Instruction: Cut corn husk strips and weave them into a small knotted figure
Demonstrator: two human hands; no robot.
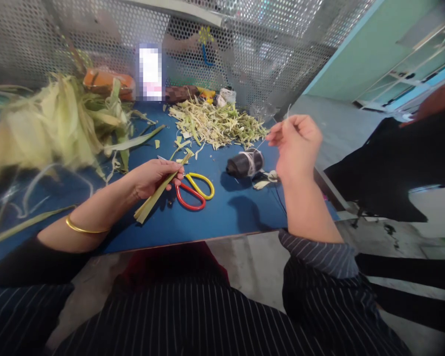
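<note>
My left hand (162, 179) is closed around a small bundle of corn husk strips (149, 207), pinching it near its upper end. Just under those fingers lies a pair of scissors (191, 203) with one red and one yellow handle, blades partly hidden. My right hand (298, 141) is raised at the right, its fingertips pinched on a thin white string (260, 145). That string seems to run down to a dark spool (244, 163) wound with pale thread. Close to the spool rests a small knotted husk piece (267, 179).
Blurred corn husks (59, 123) are heaped at the left of the blue table (222, 217). Behind the scissors is a pile of husk scraps (218, 123). An orange packet (107, 81) stands against the perforated metal panel (114, 29). A person in dark clothing (385, 168) is at the right.
</note>
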